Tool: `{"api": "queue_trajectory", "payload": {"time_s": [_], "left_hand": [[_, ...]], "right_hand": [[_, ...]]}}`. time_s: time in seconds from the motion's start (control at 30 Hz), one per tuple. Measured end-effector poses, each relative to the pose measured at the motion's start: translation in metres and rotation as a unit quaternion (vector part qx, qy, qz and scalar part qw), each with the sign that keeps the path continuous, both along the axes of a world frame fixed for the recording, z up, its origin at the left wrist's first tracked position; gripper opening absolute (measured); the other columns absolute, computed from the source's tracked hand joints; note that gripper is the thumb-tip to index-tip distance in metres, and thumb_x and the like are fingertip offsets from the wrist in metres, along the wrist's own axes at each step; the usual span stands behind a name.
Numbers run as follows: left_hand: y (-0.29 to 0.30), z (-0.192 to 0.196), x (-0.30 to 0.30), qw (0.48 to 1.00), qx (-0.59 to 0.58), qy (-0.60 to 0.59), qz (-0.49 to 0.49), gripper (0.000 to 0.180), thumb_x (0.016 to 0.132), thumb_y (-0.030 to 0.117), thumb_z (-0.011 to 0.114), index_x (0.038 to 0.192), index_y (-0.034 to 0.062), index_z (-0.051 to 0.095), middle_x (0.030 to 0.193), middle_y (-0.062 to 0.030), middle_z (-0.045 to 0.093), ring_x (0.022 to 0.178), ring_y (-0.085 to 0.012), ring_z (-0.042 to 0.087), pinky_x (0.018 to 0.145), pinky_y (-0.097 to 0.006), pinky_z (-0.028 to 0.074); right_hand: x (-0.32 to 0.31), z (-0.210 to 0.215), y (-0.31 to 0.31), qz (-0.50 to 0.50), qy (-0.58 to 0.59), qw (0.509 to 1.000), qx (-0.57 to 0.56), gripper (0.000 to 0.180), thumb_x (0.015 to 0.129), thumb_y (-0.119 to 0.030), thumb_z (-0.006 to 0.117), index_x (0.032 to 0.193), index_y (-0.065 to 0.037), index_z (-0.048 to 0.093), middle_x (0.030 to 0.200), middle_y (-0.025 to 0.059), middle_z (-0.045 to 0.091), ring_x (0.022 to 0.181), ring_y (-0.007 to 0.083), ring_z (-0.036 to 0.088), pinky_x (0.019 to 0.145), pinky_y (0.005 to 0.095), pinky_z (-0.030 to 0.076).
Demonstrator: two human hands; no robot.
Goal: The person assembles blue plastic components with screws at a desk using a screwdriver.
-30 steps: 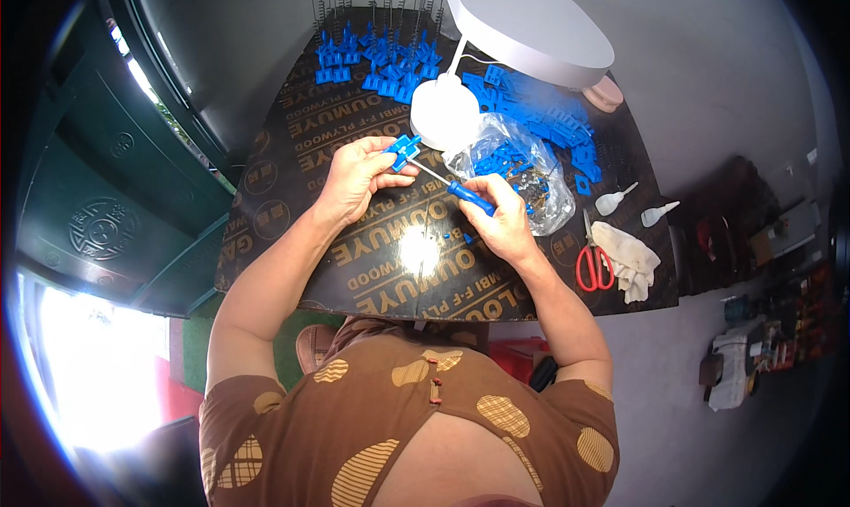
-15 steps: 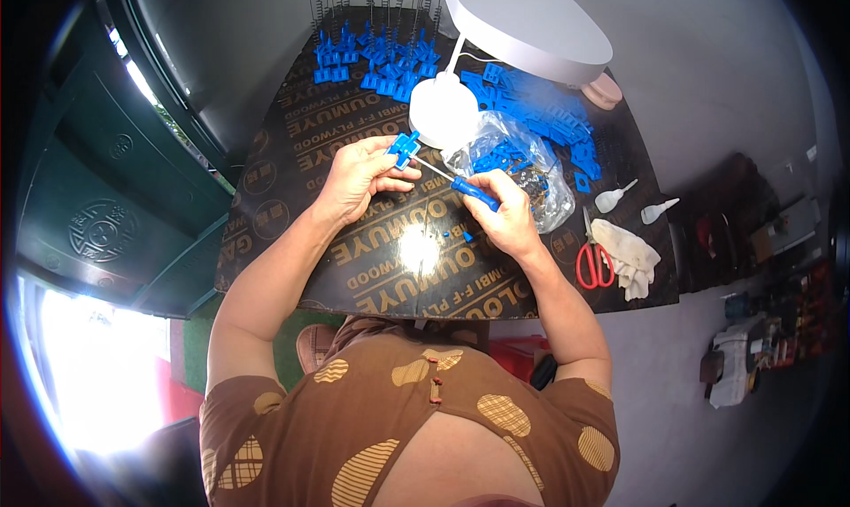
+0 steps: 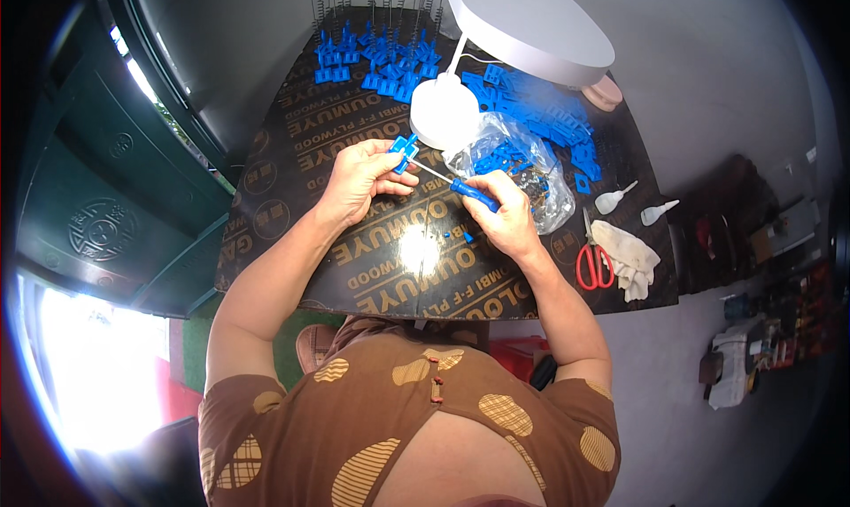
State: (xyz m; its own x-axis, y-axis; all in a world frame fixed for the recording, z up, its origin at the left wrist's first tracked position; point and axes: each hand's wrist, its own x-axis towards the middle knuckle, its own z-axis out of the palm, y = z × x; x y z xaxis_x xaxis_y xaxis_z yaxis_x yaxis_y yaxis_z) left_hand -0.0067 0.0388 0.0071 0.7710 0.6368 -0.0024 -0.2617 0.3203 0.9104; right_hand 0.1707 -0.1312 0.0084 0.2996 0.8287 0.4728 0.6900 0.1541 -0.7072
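Little has moved: left grip [image 3: 357, 178] pinches a blue plastic block [image 3: 405, 148]; right grip [image 3: 505, 213] holds a blue-handled metal screwdriver [image 3: 472, 193], apparently still engaged.

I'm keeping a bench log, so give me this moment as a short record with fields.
left hand: holds a blue plastic part
right hand: grips a blue-handled screwdriver-like tool aimed at that part; tip contact unclear
beside right hand: clear plastic bag holding small pieces
far side: white lamp, blue pieces with upright springs
right side: red-handled scissors, pale cloth, two white bottles
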Motion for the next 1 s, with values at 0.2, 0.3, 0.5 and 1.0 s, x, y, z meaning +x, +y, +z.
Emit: {"api": "queue_trajectory", "payload": {"time_s": [0.2, 0.3, 0.5, 1.0], "left_hand": [[0.0, 0.0, -0.001, 1.0, -0.004, 0.005, 0.008, 0.028, 0.091, 0.009, 0.058, 0.111, -0.009, 0.05, 0.092, -0.0188, 0.064, 0.074, -0.0222, 0.068, 0.062, -0.029, 0.06], [-0.001, 0.001, -0.001, 1.0, -0.004, 0.009, 0.009, 0.024, 0.092, 0.007, 0.056, 0.109, -0.0089, 0.049, 0.092, -0.0208, 0.064, 0.073, -0.0228, 0.069, 0.062, -0.029, 0.061], [0.0, -0.001, -0.001, 1.0, -0.005, 0.014, 0.014, 0.026, 0.091, 0.008, 0.058, 0.109, -0.009, 0.05, 0.091, -0.0191, 0.064, 0.07, -0.021, 0.068, 0.06, -0.028, 0.06], [-0.002, 0.003, -0.001, 1.0, -0.007, 0.007, 0.023, 0.026, 0.09, 0.008, 0.059, 0.107, -0.0103, 0.05, 0.09, -0.0198, 0.064, 0.069, -0.0209, 0.068, 0.059, -0.028, 0.06]], "right_hand": [[0.0, 0.004, -0.001, -0.007, -0.034, 0.999, 0.0, 0.02, 0.077, -0.007, 0.069, 0.097, -0.001, 0.068, 0.081, 0.0108, 0.062, 0.075, 0.0231, 0.062, 0.068, 0.0326, 0.05], [0.001, 0.0, -0.001, -0.009, -0.008, 1.0, -0.019, 0.022, 0.079, -0.008, 0.069, 0.1, -0.001, 0.067, 0.082, 0.0112, 0.063, 0.073, 0.022, 0.063, 0.066, 0.0315, 0.05], [0.0, -0.007, 0.0, -0.019, 0.106, 0.994, -0.028, 0.029, 0.081, -0.01, 0.069, 0.107, 0.001, 0.064, 0.083, 0.0117, 0.064, 0.072, 0.0197, 0.063, 0.066, 0.0311, 0.051], [0.004, -0.007, 0.002, 0.014, 0.07, 0.997, -0.025, 0.023, 0.078, -0.005, 0.067, 0.099, 0.002, 0.06, 0.089, 0.0123, 0.062, 0.08, 0.0199, 0.063, 0.073, 0.0312, 0.051]]}}
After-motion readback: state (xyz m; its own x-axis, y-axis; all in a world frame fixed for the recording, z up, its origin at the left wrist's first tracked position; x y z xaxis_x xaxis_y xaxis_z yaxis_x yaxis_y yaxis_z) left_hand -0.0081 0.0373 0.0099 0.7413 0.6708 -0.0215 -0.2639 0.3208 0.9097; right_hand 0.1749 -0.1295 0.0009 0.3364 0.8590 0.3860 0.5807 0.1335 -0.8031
